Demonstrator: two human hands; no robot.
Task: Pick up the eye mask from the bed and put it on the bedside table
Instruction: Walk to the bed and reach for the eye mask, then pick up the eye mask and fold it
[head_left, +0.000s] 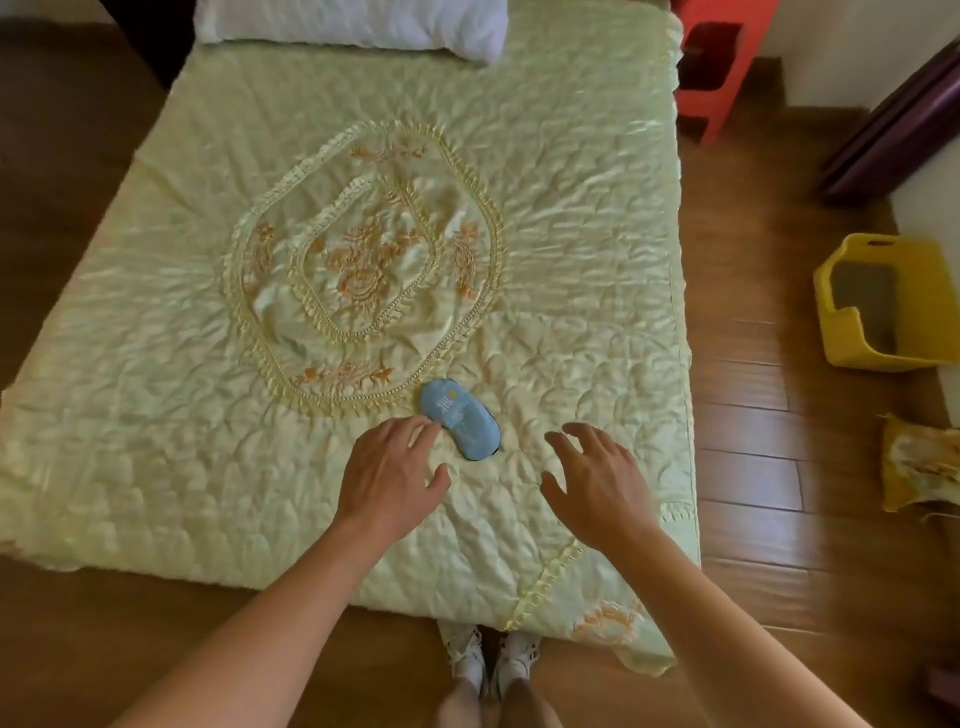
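Observation:
A light blue eye mask (462, 421) lies flat on the pale green quilted bedspread (208, 415), near the foot of the bed and just below the embroidered medallion. My left hand (389, 478) hovers over the quilt with fingers spread, its fingertips at the mask's left edge. My right hand (597, 483) is open, fingers apart, a short way to the right of the mask and not touching it. A red bedside table (717, 83) stands at the bed's far right corner.
A white pillow (353, 26) lies at the head of the bed. On the wooden floor to the right stand a yellow plastic bin (930, 332) and a crumpled yellow cloth (919, 467). A dark purple board (893, 119) leans by the wall. My feet (493, 660) stand at the bed's foot.

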